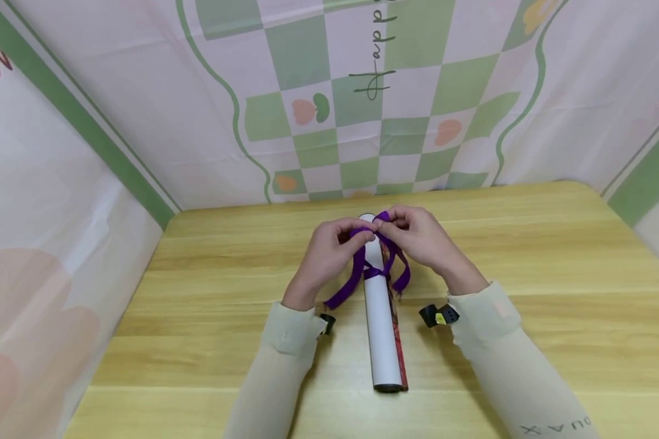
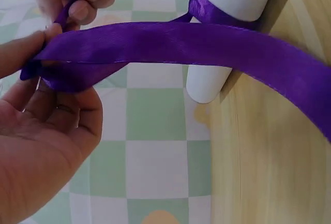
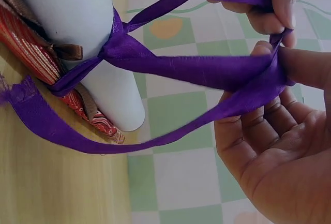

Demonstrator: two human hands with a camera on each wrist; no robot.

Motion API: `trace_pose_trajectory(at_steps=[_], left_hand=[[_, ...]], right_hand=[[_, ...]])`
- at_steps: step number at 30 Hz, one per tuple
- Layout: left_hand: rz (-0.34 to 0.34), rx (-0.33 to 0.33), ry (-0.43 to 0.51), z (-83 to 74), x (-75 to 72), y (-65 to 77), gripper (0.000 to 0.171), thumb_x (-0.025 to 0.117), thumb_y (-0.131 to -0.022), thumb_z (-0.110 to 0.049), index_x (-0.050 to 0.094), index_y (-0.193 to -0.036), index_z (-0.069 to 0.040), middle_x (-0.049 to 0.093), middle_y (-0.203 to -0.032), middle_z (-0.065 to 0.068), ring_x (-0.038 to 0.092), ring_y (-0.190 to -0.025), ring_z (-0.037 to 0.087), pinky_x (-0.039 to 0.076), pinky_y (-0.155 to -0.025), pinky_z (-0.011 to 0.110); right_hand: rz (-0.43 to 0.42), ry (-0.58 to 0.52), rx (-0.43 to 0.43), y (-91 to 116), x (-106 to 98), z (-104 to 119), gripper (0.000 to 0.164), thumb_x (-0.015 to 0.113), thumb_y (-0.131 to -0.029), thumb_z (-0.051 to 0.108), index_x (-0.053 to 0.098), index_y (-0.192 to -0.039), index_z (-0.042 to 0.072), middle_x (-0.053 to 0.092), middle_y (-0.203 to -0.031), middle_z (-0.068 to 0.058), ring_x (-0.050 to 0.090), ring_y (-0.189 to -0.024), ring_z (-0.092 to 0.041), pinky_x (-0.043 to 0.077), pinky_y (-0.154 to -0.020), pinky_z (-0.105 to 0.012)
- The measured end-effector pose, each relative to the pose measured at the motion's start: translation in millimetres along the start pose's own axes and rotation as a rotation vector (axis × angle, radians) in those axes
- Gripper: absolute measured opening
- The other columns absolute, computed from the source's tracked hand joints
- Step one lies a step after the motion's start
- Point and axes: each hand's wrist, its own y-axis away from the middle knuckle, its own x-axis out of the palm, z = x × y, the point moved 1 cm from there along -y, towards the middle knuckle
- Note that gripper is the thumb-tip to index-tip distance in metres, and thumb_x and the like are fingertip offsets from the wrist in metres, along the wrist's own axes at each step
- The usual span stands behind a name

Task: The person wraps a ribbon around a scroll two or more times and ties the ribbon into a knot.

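Note:
A purple satin ribbon (image 3: pixel 191 71) is knotted round a white tube (image 1: pixel 382 329) and a slim red patterned item (image 3: pixel 33 45) lying along its right side. My left hand (image 1: pixel 329 250) pinches one part of the ribbon above the tube's far end. Right beside it, my right hand (image 1: pixel 420 238) pinches another part between thumb and fingers. Both hands' fingertips nearly meet. One loose tail hangs from each hand, the left one showing broad in the left wrist view. A brown ribbon (image 3: pixel 67 52) shows on the red item.
The tube lies lengthwise on a wooden table (image 1: pixel 208 341), its dark end cap nearest me. Behind the table hangs a green and white checked cloth (image 1: pixel 357 146). A small black device (image 1: pixel 438 315) sits at the right cuff, another (image 1: pixel 327 323) at the left.

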Motion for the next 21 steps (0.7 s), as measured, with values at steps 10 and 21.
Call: trace_pose_trajectory(at_steps=[10,21], left_hand=[[-0.119,-0.011,-0.118,2.4,-7.2,-0.3,0.022,0.059,-0.109,-0.022,0.071,-0.114,-0.004,0.073,-0.11,0.01,0.065,-0.099,0.02,0.056,-0.085,0.03],[-0.228,-0.073,-0.216,3.2,-8.8,0.6,0.017,0.062,-0.104,-0.017,0.073,-0.104,-0.005,0.074,-0.104,0.011,0.069,-0.101,0.026,0.059,-0.086,0.035]], right_hand=[[-0.017,0.016,-0.01,2.0,-2.6,-1.7,0.035,0.057,-0.11,0.035,0.072,-0.105,0.004,0.07,-0.097,-0.008,0.061,-0.086,-0.02,0.053,-0.08,-0.035],[0.024,0.047,0.015,-0.2,-4.5,-6.9,0.034,0.052,-0.112,0.029,0.068,-0.096,0.003,0.066,-0.092,-0.008,0.062,-0.086,-0.021,0.054,-0.081,-0.036]])
